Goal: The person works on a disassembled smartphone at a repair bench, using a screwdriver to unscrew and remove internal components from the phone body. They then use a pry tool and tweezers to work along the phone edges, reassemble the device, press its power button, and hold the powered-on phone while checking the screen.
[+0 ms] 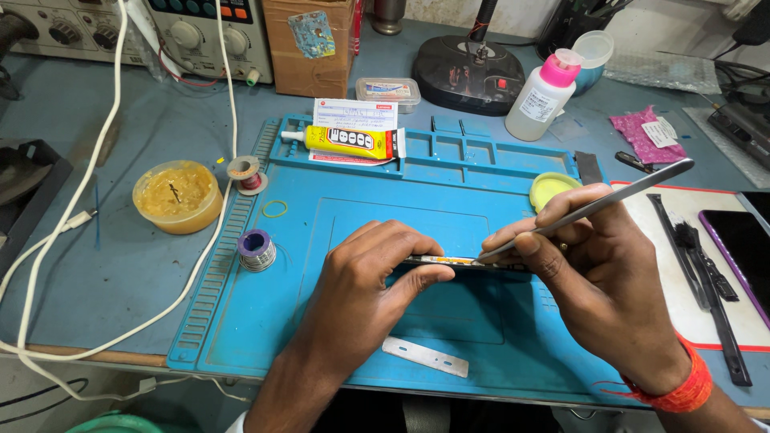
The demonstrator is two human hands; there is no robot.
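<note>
The left hand (365, 277) grips a thin phone (453, 262) held on edge above the centre of the blue mat (265, 321), fingers curled over the top edge and thumb pressed against the near face. Only the upper rim of the phone shows, between the two hands. The right hand (589, 273) is closed in a pen grip on a slim metal tool (593, 207); the tip meets the top edge of the phone, and the shaft slants up and to the right.

Open room: the mat's recessed centre lies bare under the hands. A flat metal strip (425, 357) lies near the front edge, just below the left hand. Left of the hands, a solder spool (257, 250) stands near the mat's ribbed left border, with a second spool (246, 172) and a flux tub (176, 196) further off on the table (104, 273). A white cable (48, 240) loops across the table left of the mat.

Along the far edge, a glue tube (345, 142) rests across the tray compartments. A yellow lid (552, 188) sits near the right rear corner, close to the right hand. A bottle (541, 96) stands beyond the mat. To the right, a white pad (682, 289) carries a black brush (706, 265), near the right wrist
</note>
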